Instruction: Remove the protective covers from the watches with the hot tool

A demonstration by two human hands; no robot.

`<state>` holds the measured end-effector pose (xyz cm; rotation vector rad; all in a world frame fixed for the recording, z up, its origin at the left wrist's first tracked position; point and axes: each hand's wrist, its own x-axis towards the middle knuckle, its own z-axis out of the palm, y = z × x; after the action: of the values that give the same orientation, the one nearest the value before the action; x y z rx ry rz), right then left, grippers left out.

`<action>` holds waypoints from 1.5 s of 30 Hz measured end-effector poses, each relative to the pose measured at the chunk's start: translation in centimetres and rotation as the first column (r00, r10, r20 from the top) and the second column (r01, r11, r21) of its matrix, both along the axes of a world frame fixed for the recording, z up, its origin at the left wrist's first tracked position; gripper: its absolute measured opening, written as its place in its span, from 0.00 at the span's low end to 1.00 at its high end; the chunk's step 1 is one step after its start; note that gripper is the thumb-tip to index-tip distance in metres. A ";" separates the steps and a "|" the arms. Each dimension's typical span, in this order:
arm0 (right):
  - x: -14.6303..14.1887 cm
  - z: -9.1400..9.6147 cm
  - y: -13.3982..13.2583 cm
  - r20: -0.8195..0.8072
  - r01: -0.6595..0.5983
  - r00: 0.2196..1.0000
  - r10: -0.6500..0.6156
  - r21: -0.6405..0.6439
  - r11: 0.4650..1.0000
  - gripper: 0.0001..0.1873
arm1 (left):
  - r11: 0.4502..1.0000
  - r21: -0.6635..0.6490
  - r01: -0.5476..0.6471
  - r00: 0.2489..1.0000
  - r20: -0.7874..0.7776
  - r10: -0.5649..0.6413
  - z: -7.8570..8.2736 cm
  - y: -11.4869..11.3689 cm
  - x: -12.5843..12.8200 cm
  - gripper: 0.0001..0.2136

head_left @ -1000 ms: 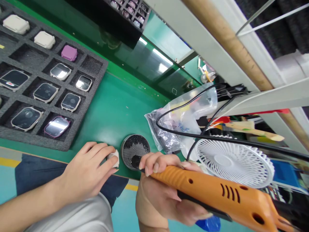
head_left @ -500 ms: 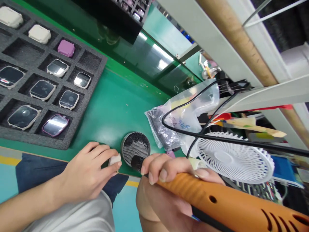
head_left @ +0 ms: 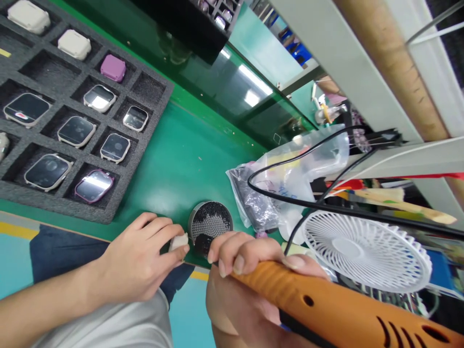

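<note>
One small white piece (head_left: 179,243) pinched in left hand (head_left: 139,261) at near edge of tabletop (head_left: 174,164); right hand (head_left: 239,299) wrapped round orange tool (head_left: 333,302), dark tip (head_left: 203,244) near round container (head_left: 212,221).

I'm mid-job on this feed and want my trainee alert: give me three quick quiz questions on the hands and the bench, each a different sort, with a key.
1. What do the fingers of the left hand hold?
A) a black cable
B) a white grille
C) a small whitish piece

2. True or false: the plastic bag lies inside the foam tray.

3. Fill in the blank: the orange tool is gripped in the ____ hand.

Key
1: C
2: False; the plastic bag lies outside the foam tray.
3: right; the right hand is wrapped around it.
</note>
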<state>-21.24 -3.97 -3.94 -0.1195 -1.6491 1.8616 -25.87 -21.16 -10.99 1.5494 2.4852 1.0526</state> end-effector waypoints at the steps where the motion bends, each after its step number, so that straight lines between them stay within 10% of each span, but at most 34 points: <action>1: 0.0 0.0 0.1 -0.002 0.003 1.000 -0.003 0.004 1.000 0.36 | 1.000 -0.001 0.002 1.000 0.001 -0.002 -0.1 0.0 0.0 0.12; 8: 0.0 1.2 0.9 0.033 0.011 0.999 -0.012 0.027 1.000 0.21 | 0.998 0.003 -0.063 0.997 0.033 0.063 0.2 0.2 -0.2 0.13; 45: -0.1 2.1 0.8 0.071 0.002 0.997 -0.003 0.016 1.000 0.22 | 0.985 0.033 -0.169 0.983 0.083 0.166 0.2 1.1 -0.1 0.07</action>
<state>-21.29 -3.14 -1.80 -0.1830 -1.7106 1.8611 -25.95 -20.06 -10.76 1.2979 2.5923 1.1677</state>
